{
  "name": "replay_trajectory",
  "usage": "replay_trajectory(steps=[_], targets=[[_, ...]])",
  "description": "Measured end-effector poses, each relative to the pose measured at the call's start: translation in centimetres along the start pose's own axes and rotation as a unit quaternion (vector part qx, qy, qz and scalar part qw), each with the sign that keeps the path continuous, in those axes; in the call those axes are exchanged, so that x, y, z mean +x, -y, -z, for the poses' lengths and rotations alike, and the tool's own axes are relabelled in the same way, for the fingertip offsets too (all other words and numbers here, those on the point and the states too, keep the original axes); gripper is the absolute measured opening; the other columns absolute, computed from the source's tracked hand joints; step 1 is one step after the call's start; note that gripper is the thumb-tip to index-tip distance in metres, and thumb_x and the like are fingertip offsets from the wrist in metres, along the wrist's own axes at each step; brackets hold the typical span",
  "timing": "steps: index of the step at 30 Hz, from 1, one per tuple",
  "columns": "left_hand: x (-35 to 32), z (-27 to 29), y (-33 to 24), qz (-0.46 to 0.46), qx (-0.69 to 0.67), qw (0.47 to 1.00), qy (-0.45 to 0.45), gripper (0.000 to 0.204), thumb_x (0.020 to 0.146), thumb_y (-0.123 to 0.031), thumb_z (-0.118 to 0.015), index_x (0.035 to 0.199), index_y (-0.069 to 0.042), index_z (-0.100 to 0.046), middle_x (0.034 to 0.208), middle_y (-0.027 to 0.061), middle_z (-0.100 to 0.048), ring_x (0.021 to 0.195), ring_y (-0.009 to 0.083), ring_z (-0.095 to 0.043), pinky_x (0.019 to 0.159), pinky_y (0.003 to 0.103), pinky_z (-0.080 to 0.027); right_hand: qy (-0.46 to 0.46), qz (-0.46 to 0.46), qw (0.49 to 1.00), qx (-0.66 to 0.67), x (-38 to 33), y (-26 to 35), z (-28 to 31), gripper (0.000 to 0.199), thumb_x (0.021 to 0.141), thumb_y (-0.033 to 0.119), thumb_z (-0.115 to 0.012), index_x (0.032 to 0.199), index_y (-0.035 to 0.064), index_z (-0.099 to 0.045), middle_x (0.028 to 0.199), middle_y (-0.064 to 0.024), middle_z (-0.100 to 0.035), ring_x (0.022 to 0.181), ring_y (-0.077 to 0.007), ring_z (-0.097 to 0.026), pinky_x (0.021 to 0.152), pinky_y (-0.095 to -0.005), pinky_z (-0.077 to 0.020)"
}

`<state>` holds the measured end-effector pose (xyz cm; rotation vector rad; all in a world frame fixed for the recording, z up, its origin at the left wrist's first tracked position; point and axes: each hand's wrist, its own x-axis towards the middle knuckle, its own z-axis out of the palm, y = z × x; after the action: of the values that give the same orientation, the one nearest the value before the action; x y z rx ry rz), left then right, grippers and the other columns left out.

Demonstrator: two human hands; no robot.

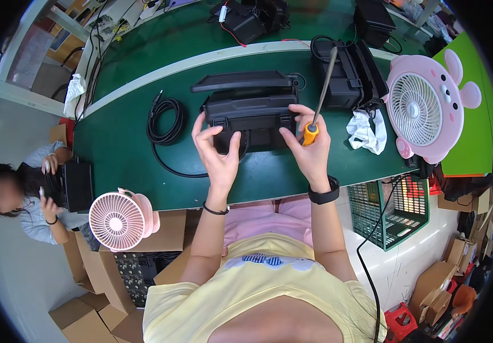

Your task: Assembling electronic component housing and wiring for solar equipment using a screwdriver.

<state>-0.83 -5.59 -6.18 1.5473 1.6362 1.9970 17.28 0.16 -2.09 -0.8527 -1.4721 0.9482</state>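
Note:
A black plastic case (252, 107) with two front latches stands in front of me on the green table. Behind its top edge, a flat black panel (243, 80) is tilted up. My left hand (219, 157) grips the case's left front corner, thumb on the front face and fingers round the side. On the opposite corner, my right hand (310, 157) presses thumb and fingers to the case. That same hand also keeps a screwdriver (310, 135) with a yellow-orange handle tucked in its palm, its long shaft pointing up and away from me.
A coiled black cable (166, 121) lies left of the case. To the right are another black case (341, 80), a white cloth (366, 132) and a pink fan (415, 108). A smaller pink fan (116, 222) sits at the near left edge. Another person (35, 188) works at far left.

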Motion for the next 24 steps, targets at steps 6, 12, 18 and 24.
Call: replay_trajectory(steps=[6, 12, 18, 24], targets=[[0.1, 0.2, -0.2, 0.011, 0.006, 1.0, 0.019, 0.052, 0.081, 0.007, -0.075, 0.118, -0.008, -0.041, 0.147, 0.0218, -0.034, 0.132, 0.0337, -0.046, 0.108, 0.044, -0.046, 0.022, 0.17, 0.974, -0.151, 1.5, -1.4, 1.1, 0.041, 0.068, 0.005, -0.088, 0.084, 0.0087, -0.05, 0.116, -0.0078, -0.068, 0.087, -0.0219, -0.059, 0.077, -0.032, -0.0499], [0.4, 0.2, -0.2, 0.013, 0.001, 1.0, 0.021, 0.052, 0.081, 0.007, -0.075, 0.118, -0.008, -0.041, 0.147, 0.0217, -0.034, 0.131, 0.0334, -0.046, 0.107, 0.045, -0.045, 0.025, 0.239, 0.95, -0.201, 2.3, -1.4, 1.4, 0.044, 0.063, 0.008, -0.091, 0.081, 0.0092, -0.051, 0.113, -0.0081, -0.069, 0.095, -0.0275, -0.063, 0.081, -0.0355, -0.0509], [0.3, 0.2, -0.1, 0.031, -0.002, 1.0, 0.005, 0.051, 0.077, 0.006, -0.078, 0.115, -0.008, -0.046, 0.146, 0.0209, -0.031, 0.13, 0.0354, -0.048, 0.105, 0.041, -0.046, -0.038, 0.142, 0.984, -0.1, 2.4, -1.4, 0.3, 0.037, 0.073, 0.008, -0.087, 0.08, 0.008, -0.051, 0.091, -0.0084, -0.071, 0.084, -0.0241, -0.065, 0.078, -0.0323, -0.0516], [0.7, -0.3, -1.4, 0.052, 0.018, 0.998, -0.013, 0.042, 0.082, 0.0, -0.076, 0.112, -0.008, -0.048, 0.147, 0.0185, -0.03, 0.131, 0.0355, -0.047, 0.108, 0.043, -0.042, -0.031, -0.04, 0.995, 0.088, 3.4, -1.9, -0.4, 0.035, 0.081, 0.012, -0.081, 0.088, 0.0077, -0.047, 0.084, -0.0022, -0.064, 0.079, -0.0132, -0.057, 0.075, -0.0268, -0.0475]])
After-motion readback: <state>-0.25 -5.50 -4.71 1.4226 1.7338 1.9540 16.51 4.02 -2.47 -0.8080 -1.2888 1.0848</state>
